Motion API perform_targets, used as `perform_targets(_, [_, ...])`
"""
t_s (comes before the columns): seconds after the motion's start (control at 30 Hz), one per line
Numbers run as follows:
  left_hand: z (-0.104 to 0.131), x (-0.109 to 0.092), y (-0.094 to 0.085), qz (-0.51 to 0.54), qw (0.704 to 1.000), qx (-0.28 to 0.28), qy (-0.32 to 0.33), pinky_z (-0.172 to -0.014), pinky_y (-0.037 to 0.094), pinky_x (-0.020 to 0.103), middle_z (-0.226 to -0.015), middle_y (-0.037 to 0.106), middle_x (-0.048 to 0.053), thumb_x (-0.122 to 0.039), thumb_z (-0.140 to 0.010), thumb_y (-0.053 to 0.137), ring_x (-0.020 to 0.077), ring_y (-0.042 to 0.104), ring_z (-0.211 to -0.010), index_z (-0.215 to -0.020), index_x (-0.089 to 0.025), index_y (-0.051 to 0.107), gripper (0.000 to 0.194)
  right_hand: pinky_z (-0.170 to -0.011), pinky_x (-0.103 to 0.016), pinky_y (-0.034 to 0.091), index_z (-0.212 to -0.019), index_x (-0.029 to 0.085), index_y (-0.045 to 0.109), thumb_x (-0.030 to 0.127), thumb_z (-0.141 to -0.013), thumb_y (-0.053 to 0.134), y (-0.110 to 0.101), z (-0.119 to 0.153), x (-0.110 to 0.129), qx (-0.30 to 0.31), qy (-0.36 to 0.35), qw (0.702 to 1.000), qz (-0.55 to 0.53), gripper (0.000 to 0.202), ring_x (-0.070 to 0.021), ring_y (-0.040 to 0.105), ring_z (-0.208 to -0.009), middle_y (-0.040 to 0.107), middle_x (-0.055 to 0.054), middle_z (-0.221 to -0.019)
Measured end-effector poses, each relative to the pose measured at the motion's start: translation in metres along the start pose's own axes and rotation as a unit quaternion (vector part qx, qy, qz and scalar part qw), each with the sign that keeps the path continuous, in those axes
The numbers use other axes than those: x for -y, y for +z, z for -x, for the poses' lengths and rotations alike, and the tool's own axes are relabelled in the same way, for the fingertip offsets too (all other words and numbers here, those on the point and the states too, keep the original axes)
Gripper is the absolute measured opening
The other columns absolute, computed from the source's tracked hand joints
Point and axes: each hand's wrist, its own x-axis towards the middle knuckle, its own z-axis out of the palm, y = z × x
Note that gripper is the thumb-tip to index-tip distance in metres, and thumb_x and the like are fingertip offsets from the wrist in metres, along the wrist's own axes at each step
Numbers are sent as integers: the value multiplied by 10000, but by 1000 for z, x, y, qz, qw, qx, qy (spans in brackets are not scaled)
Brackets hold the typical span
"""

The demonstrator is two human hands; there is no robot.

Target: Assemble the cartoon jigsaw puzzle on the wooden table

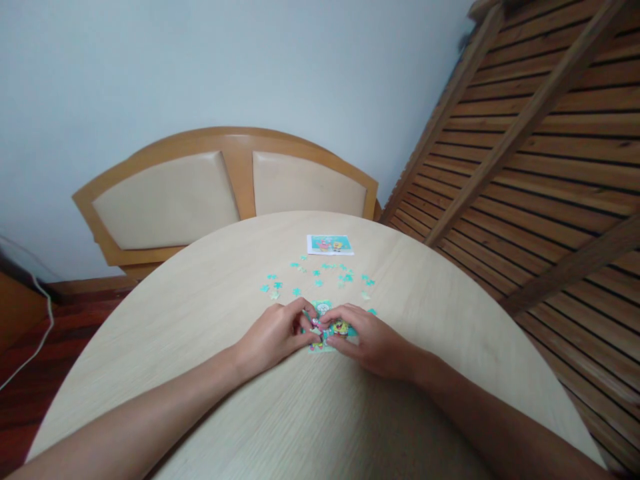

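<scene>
A partly assembled jigsaw puzzle (324, 307) with cartoon figures, a yellow one and a pink one among them, lies on the round table close in front of me. At its left side my left hand (280, 333) has its fingers bent, with thumb and forefinger tips on the pieces. From the right, my right hand (373, 339) curves over the puzzle, its thumb and forefinger bracketing the part by the yellow figure. The fingers cover much of the picture, and single pieces under the tips are too small to make out.
Loose turquoise puzzle pieces (319, 283) are scattered beyond my hands. Behind them lies a small picture card (330, 245) with similar figures. The wooden table (200, 300) has a curved edge. A padded bench back (167, 200) stands past it, and wooden slats (525, 167) lean at right.
</scene>
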Motion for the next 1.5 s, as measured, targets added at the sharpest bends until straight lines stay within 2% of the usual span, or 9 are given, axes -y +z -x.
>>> perform_targets(0.17, [0,-8,12,-1,1000,-6,23,-575,428,227,-740,714,-30,-391,-880,721,136,654,-633,-961,-213,549,261,-815,-262,506,-1022,213,665,251,-923,628,4,1,5,14,45,994,-96,112,-159,664,-895,726,-23,-998])
perform_targets(0.27, [1,-11,13,-54,998,-17,35,-616,459,252,-788,703,-11,-403,-837,763,158,653,-682,-952,-212,543,313,-773,-249,507,-972,204,678,209,-919,596,-1,0,4,17,58,991,-117,97,-147,658,-848,726,-12,-940])
perform_targets(0.37, [4,-11,12,-142,986,-24,88,-748,521,330,-966,697,62,-434,-839,748,220,661,-862,-1052,-202,566,364,-833,-289,504,-1021,201,703,205,-940,537,-12,-1,-2,-18,45,995,-82,185,-167,661,-913,725,-41,-996])
perform_targets(0.47, [6,-9,10,-203,966,23,158,-973,509,427,-1257,643,116,-383,-922,643,269,616,-1142,-1270,-218,549,397,-854,-321,502,-1011,191,736,210,-950,494,-24,-3,-13,-64,42,996,-42,251,-190,659,-957,718,-74,-1005])
perform_targets(0.53, [5,-5,9,-240,955,38,170,-1050,476,460,-1357,597,110,-357,-957,591,279,577,-1236,-1314,-244,565,376,-837,-326,507,-975,195,749,214,-941,493,-29,-3,-21,-82,58,995,-28,259,-199,662,-957,724,-79,-1003])
perform_targets(0.7, [1,6,4,-278,949,8,147,-1063,481,469,-1350,607,121,-322,-971,563,288,587,-1228,-1269,-221,638,324,-720,-298,511,-938,186,753,243,-896,541,-27,-1,-30,-86,124,988,-15,223,-185,663,-799,755,-55,-898])
perform_targets(0.83, [0,12,2,-264,954,-8,144,-1074,474,468,-1368,593,124,-313,-968,561,289,575,-1238,-1284,-218,635,338,-720,-291,526,-912,190,766,291,-870,600,-25,0,-27,-66,147,986,-31,199,-181,672,-778,775,-39,-880])
perform_targets(1.13, [0,7,0,-254,955,22,152,-1084,450,482,-1369,565,111,-284,-988,538,287,534,-1248,-1342,-298,622,365,-651,-270,513,-815,188,763,331,-834,679,-16,1,-14,-43,194,978,-68,166,-177,683,-718,765,-28,-780])
perform_targets(1.5, [0,5,-1,-247,956,33,155,-1085,449,485,-1382,563,92,-295,-990,550,287,516,-1276,-1352,-317,610,368,-592,-258,484,-743,185,712,350,-813,676,-6,2,-16,-72,232,967,-72,183,-169,673,-659,740,-24,-713])
